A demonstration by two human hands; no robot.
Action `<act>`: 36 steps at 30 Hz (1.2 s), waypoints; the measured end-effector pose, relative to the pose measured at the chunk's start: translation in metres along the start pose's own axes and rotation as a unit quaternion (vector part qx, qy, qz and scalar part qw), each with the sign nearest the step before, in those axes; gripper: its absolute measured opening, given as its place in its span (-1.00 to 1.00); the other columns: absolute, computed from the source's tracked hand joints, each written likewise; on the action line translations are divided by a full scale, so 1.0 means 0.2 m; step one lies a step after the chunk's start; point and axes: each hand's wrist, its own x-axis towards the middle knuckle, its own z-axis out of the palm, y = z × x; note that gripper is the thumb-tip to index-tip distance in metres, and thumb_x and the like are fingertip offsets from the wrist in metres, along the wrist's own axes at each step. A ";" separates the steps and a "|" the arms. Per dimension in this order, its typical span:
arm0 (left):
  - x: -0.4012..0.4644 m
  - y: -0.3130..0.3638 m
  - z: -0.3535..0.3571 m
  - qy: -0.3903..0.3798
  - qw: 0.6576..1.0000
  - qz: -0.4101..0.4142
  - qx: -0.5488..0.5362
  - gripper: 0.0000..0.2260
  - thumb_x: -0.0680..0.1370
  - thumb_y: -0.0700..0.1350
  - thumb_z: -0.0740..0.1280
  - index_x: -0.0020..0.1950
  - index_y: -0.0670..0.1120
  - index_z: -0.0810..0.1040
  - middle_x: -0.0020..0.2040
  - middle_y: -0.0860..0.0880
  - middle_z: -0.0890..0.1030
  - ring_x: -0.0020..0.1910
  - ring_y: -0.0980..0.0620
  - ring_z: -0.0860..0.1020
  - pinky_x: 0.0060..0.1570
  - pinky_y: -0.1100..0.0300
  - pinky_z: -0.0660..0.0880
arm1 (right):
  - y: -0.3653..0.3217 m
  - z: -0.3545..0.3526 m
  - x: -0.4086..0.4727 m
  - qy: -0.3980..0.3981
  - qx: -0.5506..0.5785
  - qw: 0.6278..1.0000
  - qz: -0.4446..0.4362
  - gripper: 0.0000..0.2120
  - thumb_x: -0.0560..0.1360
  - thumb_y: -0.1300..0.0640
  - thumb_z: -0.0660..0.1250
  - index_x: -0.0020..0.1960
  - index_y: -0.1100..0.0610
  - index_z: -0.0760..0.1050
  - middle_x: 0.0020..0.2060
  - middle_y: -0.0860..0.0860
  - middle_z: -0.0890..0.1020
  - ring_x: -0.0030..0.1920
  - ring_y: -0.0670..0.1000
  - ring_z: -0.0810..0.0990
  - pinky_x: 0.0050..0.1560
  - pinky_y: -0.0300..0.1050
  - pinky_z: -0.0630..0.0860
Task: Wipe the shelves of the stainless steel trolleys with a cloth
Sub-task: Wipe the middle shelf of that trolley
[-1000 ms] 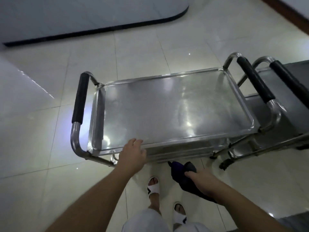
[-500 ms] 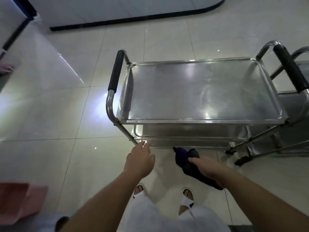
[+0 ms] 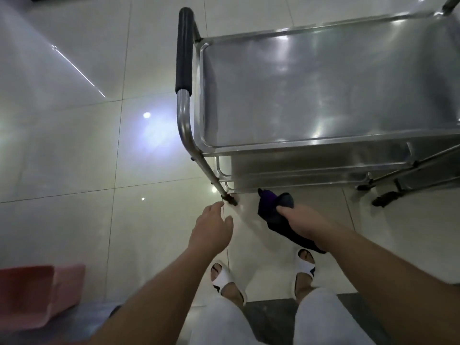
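Note:
A stainless steel trolley (image 3: pixel 323 85) stands in front of me with a shiny top shelf and lower shelves (image 3: pixel 298 170) showing under its near edge. A black-padded handle (image 3: pixel 184 51) runs along its left end. My right hand (image 3: pixel 302 224) grips a dark purple cloth (image 3: pixel 272 206) just below the trolley's near lower edge. My left hand (image 3: pixel 211 229) hangs open with relaxed fingers beside the trolley's near left leg (image 3: pixel 216 183), not touching it.
Part of a second trolley's frame and wheels (image 3: pixel 388 192) shows at the right. A pink plastic object (image 3: pixel 37 295) sits on the floor at lower left. My feet in white slippers (image 3: pixel 224 280) stand on the glossy tiled floor (image 3: pixel 74 158).
My left hand has come off the trolley's top rim and dropped to near the left leg. The view has swung left and down. The right hand still holds the cloth.

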 end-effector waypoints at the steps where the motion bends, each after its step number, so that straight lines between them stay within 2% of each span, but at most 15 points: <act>1: 0.04 -0.03 0.02 0.003 1.000 -0.004 -0.011 -0.50 0.69 0.04 0.21 0.63 0.02 0.28 0.59 -0.03 0.35 0.50 -0.11 0.40 0.42 -0.04 0.38 | 0.00 0.04 0.05 0.003 0.021 1.000 0.009 -0.65 0.65 -0.15 0.21 0.05 0.14 0.53 -0.13 0.04 0.61 -0.14 0.04 0.58 -0.29 -0.10 0.35; 5: 0.22 -0.13 0.13 0.035 0.998 -0.027 -0.054 -0.51 0.69 0.06 0.22 0.63 0.05 0.28 0.59 -0.01 0.37 0.48 -0.09 0.43 0.34 0.06 0.41 | -0.01 0.17 0.25 0.005 0.070 0.997 0.009 -0.69 0.61 -0.20 0.24 -0.11 0.00 0.54 -0.19 0.03 0.65 -0.21 0.03 0.63 -0.33 -0.13 0.39; 8: 0.38 -0.20 0.26 0.059 0.994 -0.041 -0.078 -0.51 0.68 0.09 0.23 0.62 0.10 0.29 0.58 0.04 0.38 0.46 -0.04 0.44 0.09 0.32 0.41 | 0.01 0.19 0.42 -0.001 0.045 0.999 -0.029 -0.69 0.63 -0.20 0.21 -0.10 -0.01 0.54 -0.19 0.01 0.65 -0.19 0.01 0.62 -0.31 -0.13 0.38; 10: 0.52 -0.25 0.36 0.074 0.992 -0.041 -0.090 -0.51 0.68 0.11 0.22 0.61 0.12 0.29 0.57 0.06 0.39 0.42 -0.01 0.47 -0.17 0.46 0.37 | 0.02 0.20 0.57 -0.001 0.025 0.998 -0.057 -0.69 0.63 -0.20 0.20 -0.06 -0.02 0.57 -0.15 0.00 0.66 -0.14 0.01 0.63 -0.25 -0.09 0.43; 11: 0.59 -0.27 0.40 0.083 0.991 -0.036 -0.097 -0.51 0.68 0.12 0.22 0.61 0.12 0.29 0.56 0.05 0.40 0.42 -0.01 0.48 -0.13 0.42 0.41 | 0.03 0.19 0.66 0.004 0.011 0.997 -0.075 -0.68 0.64 -0.19 0.19 -0.01 0.00 0.59 -0.11 0.01 0.67 -0.10 0.04 0.63 -0.17 -0.06 0.48; 14: 0.82 -0.33 0.51 0.117 0.987 -0.037 -0.108 -0.49 0.67 0.15 0.24 0.61 0.07 0.31 0.55 -0.01 0.43 0.45 -0.04 0.48 0.22 0.09 0.44 | 0.03 0.17 0.92 0.039 -0.039 0.991 -0.122 -0.64 0.65 -0.18 0.17 0.07 0.08 0.55 -0.02 0.07 0.65 -0.02 0.11 0.61 0.02 0.02 0.49; 16: 0.97 -0.38 0.57 0.145 0.982 -0.054 -0.111 -0.46 0.66 0.16 0.24 0.62 0.00 0.32 0.56 -0.03 0.43 0.48 -0.06 0.45 0.34 0.00 0.41 | 0.02 0.15 1.09 0.059 -0.071 0.984 -0.149 -0.67 0.65 -0.20 0.15 0.07 0.02 0.51 -0.02 0.08 0.62 -0.07 0.08 0.58 -0.04 0.01 0.46; 18: 1.10 -0.44 0.61 0.182 0.973 -0.069 -0.122 -0.42 0.66 0.18 0.24 0.62 -0.05 0.33 0.57 -0.04 0.43 0.51 -0.07 0.43 0.34 0.01 0.40 | 0.01 0.15 1.25 0.073 -0.094 0.976 -0.184 -0.66 0.66 -0.21 0.14 0.04 0.04 0.50 -0.10 0.04 0.62 -0.16 0.00 0.56 -0.15 -0.03 0.42; 20: 1.21 -0.49 0.64 0.222 0.962 -0.073 -0.138 -0.39 0.65 0.22 0.24 0.63 -0.07 0.32 0.58 -0.04 0.42 0.53 -0.07 0.41 0.38 -0.01 0.39 | -0.01 0.16 1.38 0.091 -0.102 0.967 -0.217 -0.64 0.66 -0.20 0.13 0.05 0.06 0.52 -0.15 0.02 0.62 -0.16 0.02 0.59 -0.22 -0.07 0.43; 23: 1.33 -0.54 0.67 0.270 0.947 -0.033 -0.171 -0.43 0.64 0.25 0.27 0.58 0.01 0.36 0.52 0.08 0.47 0.49 0.01 0.44 0.35 0.01 0.45 | -0.07 0.20 1.54 0.111 -0.143 0.944 -0.277 -0.62 0.67 -0.21 0.09 0.04 0.04 0.53 -0.19 0.01 0.61 -0.18 0.03 0.59 -0.21 -0.05 0.46; 26: 1.42 -0.55 0.67 0.305 0.926 0.036 -0.219 -0.78 0.64 0.24 0.28 0.26 0.27 0.46 0.16 0.38 0.55 0.24 0.29 0.51 0.07 0.25 0.42 | -0.14 0.25 1.64 0.129 -0.143 0.921 -0.338 -0.61 0.67 -0.21 0.09 -0.11 0.01 0.49 -0.28 0.00 0.59 -0.28 -0.01 0.59 -0.31 -0.08 0.41; 28: 1.45 -0.55 0.65 0.330 0.909 0.078 -0.244 -0.96 0.63 0.24 0.26 0.07 0.37 0.44 0.01 0.41 0.57 0.07 0.44 0.52 -0.04 0.31 0.40 | -0.19 0.30 1.70 0.154 -0.167 0.897 -0.380 -0.61 0.67 -0.21 0.10 -0.14 0.03 0.46 -0.29 0.01 0.57 -0.29 0.00 0.58 -0.30 -0.07 0.41; 30: 1.47 -0.52 0.62 0.350 0.889 0.127 -0.267 -0.90 0.66 0.21 0.27 0.02 0.46 0.42 -0.02 0.47 0.57 0.01 0.49 0.53 -0.10 0.38 0.42 | -0.25 0.36 1.77 0.195 -0.211 0.855 -0.431 -0.61 0.66 -0.21 0.09 -0.08 0.07 0.45 -0.22 -0.01 0.55 -0.21 0.04 0.57 -0.17 0.03 0.50; 33: 1.52 -0.49 0.58 0.394 0.839 0.192 -0.322 -0.92 0.66 0.12 0.31 0.12 0.33 0.50 0.01 0.33 0.64 -0.04 0.38 0.60 -0.18 0.51 0.48 | -0.26 0.51 1.87 0.258 -0.282 0.767 -0.515 -0.70 0.66 -0.17 0.12 0.05 0.04 0.42 -0.12 -0.06 0.51 -0.12 0.04 0.53 -0.06 0.08 0.53; 36: 1.59 -0.47 0.57 0.417 0.798 0.231 -0.368 -0.74 0.61 0.17 0.28 0.15 0.02 0.52 -0.09 0.12 0.68 -0.06 0.19 0.67 -0.14 0.40 0.54 | -0.17 0.68 1.99 0.143 -0.255 0.763 -0.576 -0.87 0.65 -0.07 0.18 0.14 -0.06 0.40 -0.02 -0.14 0.56 0.00 -0.06 0.57 0.07 0.01 0.55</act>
